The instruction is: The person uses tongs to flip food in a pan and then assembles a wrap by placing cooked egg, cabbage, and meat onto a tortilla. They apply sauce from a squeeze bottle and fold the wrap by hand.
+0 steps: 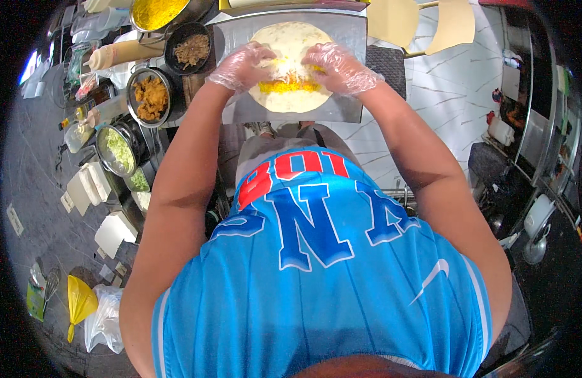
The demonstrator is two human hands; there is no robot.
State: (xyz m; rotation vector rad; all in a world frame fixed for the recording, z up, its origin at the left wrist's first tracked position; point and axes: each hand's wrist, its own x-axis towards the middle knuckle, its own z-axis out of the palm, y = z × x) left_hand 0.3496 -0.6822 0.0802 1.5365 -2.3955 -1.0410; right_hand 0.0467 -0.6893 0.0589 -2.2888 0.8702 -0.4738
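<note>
Left hand [247, 66] at flatbread's [292, 38] nine o'clock, right hand [337, 66] at three; fingers half-curled, can't tell if gripping. Likely bracketing filling [289, 87]. Dark bowl [172, 58] beyond nine, presumably for reach.

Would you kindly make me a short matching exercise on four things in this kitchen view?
1. flatbread
2. squeeze bottle
3. yellow bag
4. shredded meat

A. beside a white bag
B. in a dark bowl
C. under the left hand and right hand
D. tan, with a pointed nozzle

Pairs: 1-C, 2-D, 3-A, 4-B.
</note>
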